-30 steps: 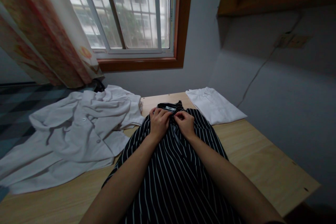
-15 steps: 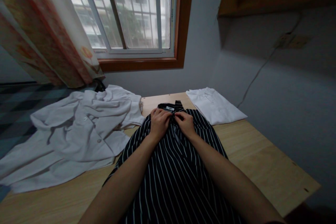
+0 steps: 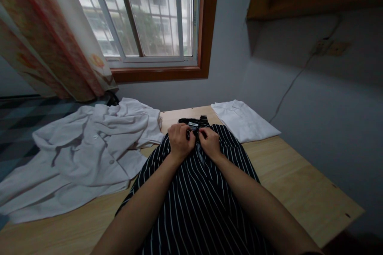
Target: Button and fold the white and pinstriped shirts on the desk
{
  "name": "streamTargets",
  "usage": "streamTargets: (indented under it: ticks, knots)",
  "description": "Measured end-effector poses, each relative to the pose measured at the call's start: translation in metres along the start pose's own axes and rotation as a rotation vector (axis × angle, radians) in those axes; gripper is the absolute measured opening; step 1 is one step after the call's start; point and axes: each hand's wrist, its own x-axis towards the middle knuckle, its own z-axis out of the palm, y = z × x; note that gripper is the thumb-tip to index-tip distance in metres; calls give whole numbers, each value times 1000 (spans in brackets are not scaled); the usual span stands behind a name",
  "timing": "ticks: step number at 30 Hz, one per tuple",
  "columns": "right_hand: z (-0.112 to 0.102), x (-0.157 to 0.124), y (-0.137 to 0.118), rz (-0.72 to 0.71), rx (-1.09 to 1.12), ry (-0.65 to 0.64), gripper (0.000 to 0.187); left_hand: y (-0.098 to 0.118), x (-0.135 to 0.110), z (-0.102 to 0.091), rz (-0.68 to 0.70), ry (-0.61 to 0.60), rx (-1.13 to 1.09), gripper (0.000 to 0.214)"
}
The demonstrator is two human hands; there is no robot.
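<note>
A black shirt with thin white stripes [image 3: 197, 195] lies spread on the wooden table [image 3: 293, 183], collar toward the window. My left hand [image 3: 178, 140] and my right hand [image 3: 210, 142] sit side by side just below the collar. Both have their fingers curled and pinch the shirt's front edges together at the top of the placket. A white label shows inside the collar between them. What the fingertips hold beyond the cloth is too small to see.
A crumpled white shirt [image 3: 89, 149] sprawls over the table's left part. A folded white shirt [image 3: 243, 121] lies at the back right by the wall. Behind are a window [image 3: 149, 12] and a patterned curtain [image 3: 44, 36]. A cable [image 3: 291, 85] runs down the right wall.
My hands have drawn slightly closer together at the collar and the fingers have curled tighter. The shirts have not shifted.
</note>
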Motion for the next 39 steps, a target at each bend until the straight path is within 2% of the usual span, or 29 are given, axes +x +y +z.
streamTargets:
  ticks: [2, 4, 7, 13, 17, 21, 28, 31, 36, 39]
  knots:
    - [0, 0, 0, 15, -26, 8, 16, 7, -2, -1, 18, -74, 35, 23]
    - [-1, 0, 0, 24, -55, 10, 17, 13, -5, -1, 16, -214, 48, 34]
    - [-1, 0, 1, 4, -87, 3, 17, 18, -7, 3, -76, -302, 65, 38]
    - [2, -1, 2, -60, -141, -21, 16, 13, -5, 7, -267, -294, 89, 30]
    - [4, -2, 2, -101, -158, -48, 18, 11, -5, 8, -281, -266, 43, 28]
    - [3, -2, 1, -137, -181, -53, 18, 10, -6, 9, -261, -292, 5, 27]
    - [2, -4, -3, -149, -125, -26, 20, 7, -6, 12, -304, -232, -127, 23]
    - [2, -4, -4, -96, -36, 6, 18, 5, -5, 14, -299, -230, -163, 21]
    - [8, 3, 8, 167, 220, -35, 16, 2, -7, 18, -263, -296, -186, 18]
    - [14, 6, 16, 285, 292, -63, 16, 0, -7, 18, -251, -313, -119, 16]
